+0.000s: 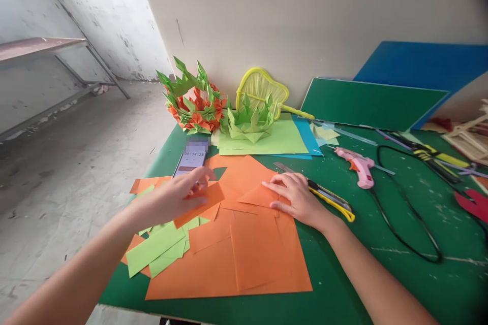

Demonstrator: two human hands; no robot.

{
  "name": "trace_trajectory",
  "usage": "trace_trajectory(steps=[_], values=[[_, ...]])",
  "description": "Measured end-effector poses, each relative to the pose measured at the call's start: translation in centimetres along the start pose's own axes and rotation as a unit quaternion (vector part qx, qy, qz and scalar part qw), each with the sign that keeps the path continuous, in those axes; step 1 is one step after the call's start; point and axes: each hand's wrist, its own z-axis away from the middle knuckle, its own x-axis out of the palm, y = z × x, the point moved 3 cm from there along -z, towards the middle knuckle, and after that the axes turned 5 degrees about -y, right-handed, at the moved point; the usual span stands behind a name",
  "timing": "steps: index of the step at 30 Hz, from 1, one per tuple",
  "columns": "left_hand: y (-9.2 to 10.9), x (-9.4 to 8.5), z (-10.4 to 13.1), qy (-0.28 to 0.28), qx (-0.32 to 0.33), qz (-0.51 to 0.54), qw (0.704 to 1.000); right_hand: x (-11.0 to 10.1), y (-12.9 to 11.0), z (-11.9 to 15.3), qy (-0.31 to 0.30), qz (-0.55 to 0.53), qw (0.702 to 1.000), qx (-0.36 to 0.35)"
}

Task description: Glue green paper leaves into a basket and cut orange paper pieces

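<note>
orange ppr [190, 279] under r hand [295, 195]; bowl [251, 129] behind

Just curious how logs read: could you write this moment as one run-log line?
left hand: at orange strip; right hand: fingertips on orange paper; beside right hand: yellow cutter; farther right: pink glue gun

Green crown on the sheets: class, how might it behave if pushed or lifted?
The crown looks like folded paper, so probably light and apt to slide on the flat green sheets. Its open ring might crumple if squeezed; its thin points could bend.
</note>
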Motion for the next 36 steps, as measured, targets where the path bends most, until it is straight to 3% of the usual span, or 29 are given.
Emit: trace_trajectory(steps=[5,10,12,16,18,21,24,27,31,36], values=[[-1.5,1.4,2.1,0.008,-0.079,-0.092,0.993,0.2,0.0,-0.1,0.012,-0.02,1.0,0.012],[0.9,0.9,0.9,0.114,-0.005,-0.15,0.982,0.0,-0.2,-0.2,0.058,-0.038,0.998,0.012],[2.5,1.8,0.0,0.089,0.043,-0.108,0.989,-0.3,-0.2,-0.1,0.096,-0.048,0.994,0.008],[5.6,5.2,-1.9,-0.01,0.132,-0.058,0.989,-1.6,-0.2,0.5,0.215,-0.098,0.972,0.001],[6.5,6.5,-3.0,-0.01,0.141,-0.027,0.99,-2.2,-0.3,0.9,0.263,-0.14,0.955,0.0],[7.2,6.8,-4.7,0.022,0.123,0.142,0.982,-2.4,-0.7,1.4,0.295,-0.171,0.94,0.009],[8.1,6.9,-6.0,-0.038,0.116,0.39,0.913,-1.9,-1.1,1.6,0.281,-0.179,0.942,0.041],[8.4,6.9,-6.6,-0.049,0.062,0.511,0.856,-1.0,-1.4,1.5,0.225,-0.214,0.95,0.041],[7.7,7.1,-6.7,-0.043,0.0,0.53,0.847,-0.5,-1.7,1.3,0.171,-0.264,0.949,0.033],[6.2,7.4,-6.7,-0.065,0.029,0.558,0.827,-0.3,-1.2,1.3,0.113,-0.406,0.898,0.131]])
